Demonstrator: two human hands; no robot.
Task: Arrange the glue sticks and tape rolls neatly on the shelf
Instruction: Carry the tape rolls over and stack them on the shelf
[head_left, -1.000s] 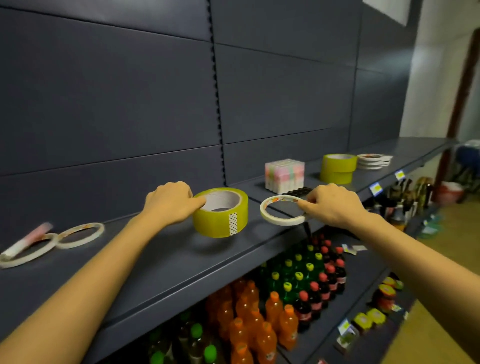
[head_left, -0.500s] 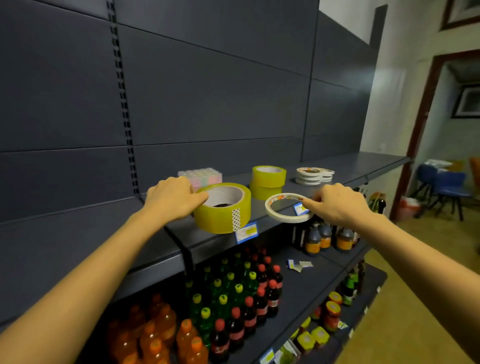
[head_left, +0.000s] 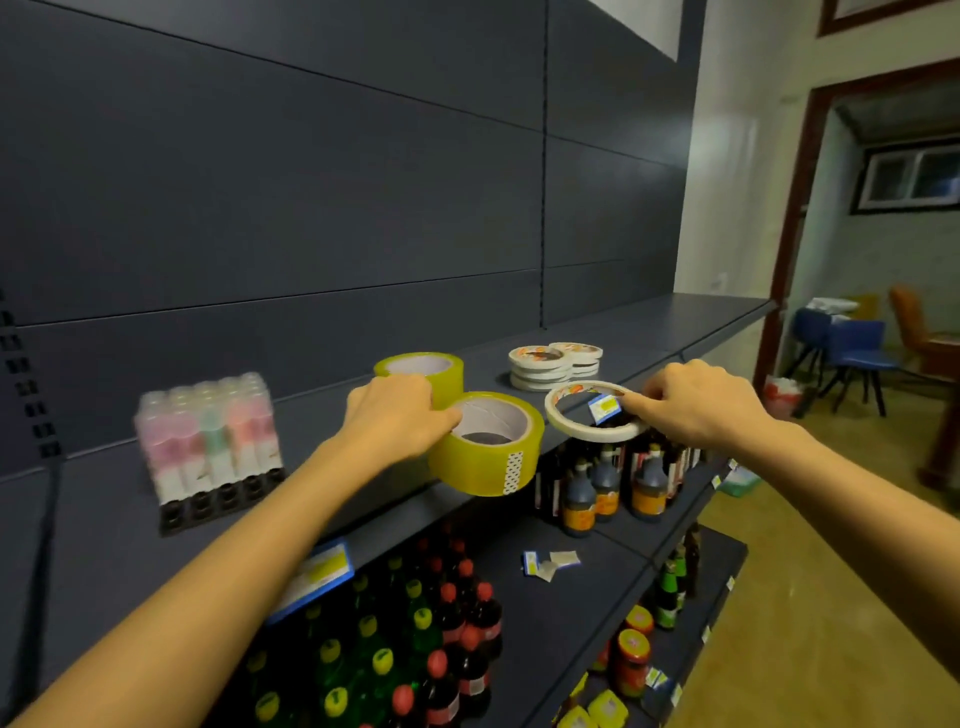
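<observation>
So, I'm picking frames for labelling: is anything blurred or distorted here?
Head view: the glue stick pack is motion-smeared; the yellow tape roll in the left hand is sharper; the doorframe leans from wide-angle distortion; lighting is dim.

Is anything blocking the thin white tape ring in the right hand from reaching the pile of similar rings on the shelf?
Nothing visible. Only bare shelf lies between the thin white tape ring and the pile of rings; the yellow tape roll held by the left hand sits off to the side.
</observation>
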